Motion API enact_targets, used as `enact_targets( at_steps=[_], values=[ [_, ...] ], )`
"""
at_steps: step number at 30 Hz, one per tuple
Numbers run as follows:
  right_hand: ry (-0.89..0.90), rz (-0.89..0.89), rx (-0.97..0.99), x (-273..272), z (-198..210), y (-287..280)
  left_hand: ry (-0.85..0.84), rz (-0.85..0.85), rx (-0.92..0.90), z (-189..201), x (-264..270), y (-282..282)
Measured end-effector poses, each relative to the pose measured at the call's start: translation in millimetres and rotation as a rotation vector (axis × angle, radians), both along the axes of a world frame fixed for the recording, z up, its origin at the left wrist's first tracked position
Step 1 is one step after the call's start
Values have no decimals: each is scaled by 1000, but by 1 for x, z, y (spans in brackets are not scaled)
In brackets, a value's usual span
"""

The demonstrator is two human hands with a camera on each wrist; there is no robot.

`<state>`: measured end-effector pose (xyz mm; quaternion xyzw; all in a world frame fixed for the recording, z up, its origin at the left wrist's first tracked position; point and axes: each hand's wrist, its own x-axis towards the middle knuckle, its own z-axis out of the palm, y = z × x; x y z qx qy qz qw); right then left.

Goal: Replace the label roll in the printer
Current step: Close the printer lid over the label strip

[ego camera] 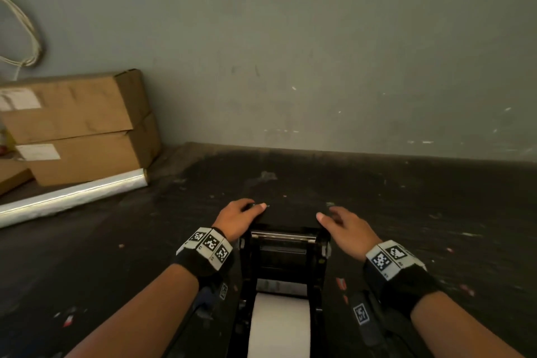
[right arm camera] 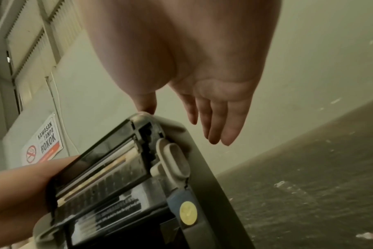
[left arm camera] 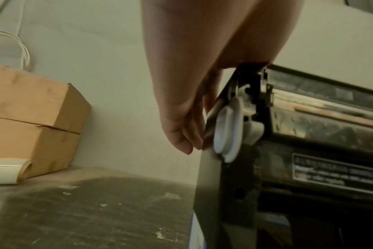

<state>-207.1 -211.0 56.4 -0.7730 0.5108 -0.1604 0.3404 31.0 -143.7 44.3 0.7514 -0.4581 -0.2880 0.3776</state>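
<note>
A black label printer (ego camera: 283, 253) stands on the dark worktop with its lid (left arm camera: 309, 118) raised, the print head facing me. A white label roll (ego camera: 279, 322) sits in the bay below. My left hand (ego camera: 239, 218) grips the lid's top left corner, fingers (left arm camera: 181, 133) curled down its outer side beside the grey latch (left arm camera: 228, 131). My right hand (ego camera: 345, 227) hovers at the top right corner: the thumb touches the lid's edge (right arm camera: 143, 116), and the fingers (right arm camera: 219, 128) hang straight, clear of the right latch (right arm camera: 172, 160).
Two stacked cardboard boxes (ego camera: 78, 125) and a roll of clear film (ego camera: 72, 197) lie at the back left against the wall. A white cord (ego camera: 29, 35) hangs above them. A no-smoking sign (right arm camera: 43, 148) is on the wall. The worktop (ego camera: 421, 212) is scuffed with paper scraps.
</note>
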Motion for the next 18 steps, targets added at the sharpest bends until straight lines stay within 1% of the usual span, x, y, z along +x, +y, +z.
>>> enact_targets(
  at_steps=[4, 6, 8, 9, 10, 11, 12, 13, 15, 18],
  values=[
    [-34, -1, -4, 11, 8, -9, 84, -32, -67, 4, -2, -2],
    [-74, -6, 8, 18, 15, -12, 129, -2, -106, 11, -1, -4],
    [-112, -24, 10, 20, 17, -2, 147, 34, -153, 14, -5, 3],
    [-95, -23, -9, 19, 13, 2, 147, 50, -162, 14, -7, 9],
    [-57, -28, -17, 21, 5, 4, 154, 20, -152, 7, -3, 11],
    [-22, -83, 88, 9, -26, 82, 169, -35, -28, -25, -14, 74],
    [-55, -89, 76, 11, -24, 81, 189, -36, -69, -23, -14, 72],
    [-67, -91, 46, 7, -32, 83, 171, -30, -90, -33, -15, 76],
    [-126, -113, 42, 6, -26, 80, 195, 5, -151, -27, -19, 73],
    [-180, -117, 34, 4, -19, 73, 170, 0, -188, -22, -22, 66]
  ],
)
